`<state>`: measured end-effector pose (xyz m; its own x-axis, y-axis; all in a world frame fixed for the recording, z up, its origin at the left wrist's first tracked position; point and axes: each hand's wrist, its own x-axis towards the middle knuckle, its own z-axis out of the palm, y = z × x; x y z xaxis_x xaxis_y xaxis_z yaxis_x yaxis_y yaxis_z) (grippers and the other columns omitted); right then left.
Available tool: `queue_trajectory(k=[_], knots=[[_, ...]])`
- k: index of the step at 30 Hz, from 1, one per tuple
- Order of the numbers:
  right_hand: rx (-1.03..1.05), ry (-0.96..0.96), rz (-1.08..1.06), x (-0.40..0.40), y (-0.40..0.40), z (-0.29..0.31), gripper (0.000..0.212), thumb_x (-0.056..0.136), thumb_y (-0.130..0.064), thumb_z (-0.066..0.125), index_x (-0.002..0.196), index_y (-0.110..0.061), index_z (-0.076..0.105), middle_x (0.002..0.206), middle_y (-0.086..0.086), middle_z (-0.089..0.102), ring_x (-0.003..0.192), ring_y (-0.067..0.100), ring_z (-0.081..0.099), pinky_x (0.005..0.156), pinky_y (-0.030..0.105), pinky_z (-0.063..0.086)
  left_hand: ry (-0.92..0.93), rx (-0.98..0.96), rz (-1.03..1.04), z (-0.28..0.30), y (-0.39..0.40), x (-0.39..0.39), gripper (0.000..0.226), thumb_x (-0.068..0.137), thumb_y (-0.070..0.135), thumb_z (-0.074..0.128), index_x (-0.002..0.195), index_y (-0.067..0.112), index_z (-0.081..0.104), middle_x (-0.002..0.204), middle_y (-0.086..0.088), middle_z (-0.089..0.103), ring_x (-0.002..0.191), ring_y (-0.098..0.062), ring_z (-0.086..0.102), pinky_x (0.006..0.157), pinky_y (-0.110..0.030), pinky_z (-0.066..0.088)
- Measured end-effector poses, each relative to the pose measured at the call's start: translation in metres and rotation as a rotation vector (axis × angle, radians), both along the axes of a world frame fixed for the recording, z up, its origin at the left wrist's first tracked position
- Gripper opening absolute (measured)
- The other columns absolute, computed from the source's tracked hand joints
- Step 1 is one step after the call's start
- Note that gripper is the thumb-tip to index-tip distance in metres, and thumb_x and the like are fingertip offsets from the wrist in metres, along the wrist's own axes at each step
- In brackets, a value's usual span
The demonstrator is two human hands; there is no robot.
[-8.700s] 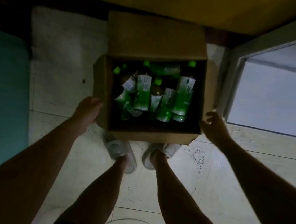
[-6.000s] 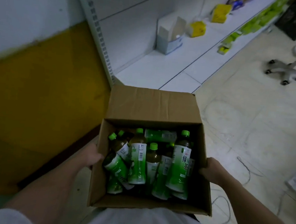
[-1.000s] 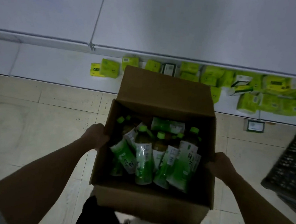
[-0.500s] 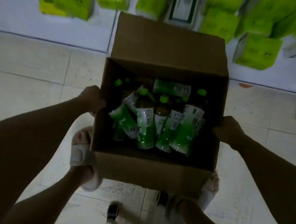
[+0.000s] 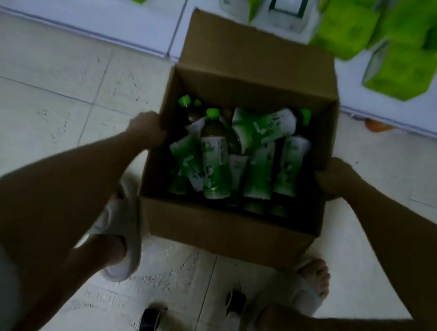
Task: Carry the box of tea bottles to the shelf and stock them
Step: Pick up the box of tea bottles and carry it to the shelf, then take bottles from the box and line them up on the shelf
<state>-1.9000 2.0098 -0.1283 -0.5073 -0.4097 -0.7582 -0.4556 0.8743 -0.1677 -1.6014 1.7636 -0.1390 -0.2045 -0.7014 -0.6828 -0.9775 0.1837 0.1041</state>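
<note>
Head view: the left hand (image 5: 146, 129) and right hand (image 5: 336, 176) each grasp a side wall of the open brown cardboard box (image 5: 221, 235), low before the white bottom shelf (image 5: 118, 25). Green-labelled tea bottles (image 5: 237, 156) lie between both grips, none stocked yet; carrying looks nearly finished.

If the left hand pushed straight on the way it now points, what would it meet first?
The left hand already grips the cardboard box at its left wall, so it meets that wall first, then probably the tea bottles inside; depth is unclear.

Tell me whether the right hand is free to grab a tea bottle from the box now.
Probably not yet: the right hand grips the cardboard box's side, as does the left hand. The tea bottles lie uncovered.
</note>
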Motion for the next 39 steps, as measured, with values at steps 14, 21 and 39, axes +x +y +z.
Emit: queue_trajectory(k=[14,21,39], knots=[[-0.257,0.145,0.259,0.117,0.017,0.189,0.017,0.09,-0.022,0.049,0.075,-0.015,0.054,0.08,0.008,0.057,0.082,0.028,0.061,0.073,0.03,0.047,0.285,-0.132,-0.061,0.201,0.139,0.049,0.043,0.093,0.03,0.049,0.131,0.01,0.053,0.135,-0.017,0.055,0.122,-0.031,0.054,0.101,-0.038,0.044],[-0.475,0.314,0.358,0.163,0.039,0.329,0.019,0.089,-0.018,0.045,0.091,-0.007,0.061,0.114,0.025,0.064,0.104,0.035,0.062,0.072,0.027,0.039,0.409,-0.415,-0.137,0.329,0.175,0.066,0.035,0.091,0.031,0.051,0.12,0.013,0.061,0.126,-0.013,0.062,0.116,-0.031,0.056,0.095,-0.035,0.047],[-0.674,0.215,0.279,0.148,0.091,0.328,0.03,0.09,-0.03,0.049,0.062,-0.018,0.046,0.064,0.003,0.051,0.066,0.022,0.05,0.055,0.028,0.034,0.449,-0.553,-0.212,0.351,0.236,0.024,0.034,0.085,0.039,0.05,0.112,0.023,0.064,0.117,-0.005,0.066,0.11,-0.027,0.058,0.091,-0.036,0.049]])
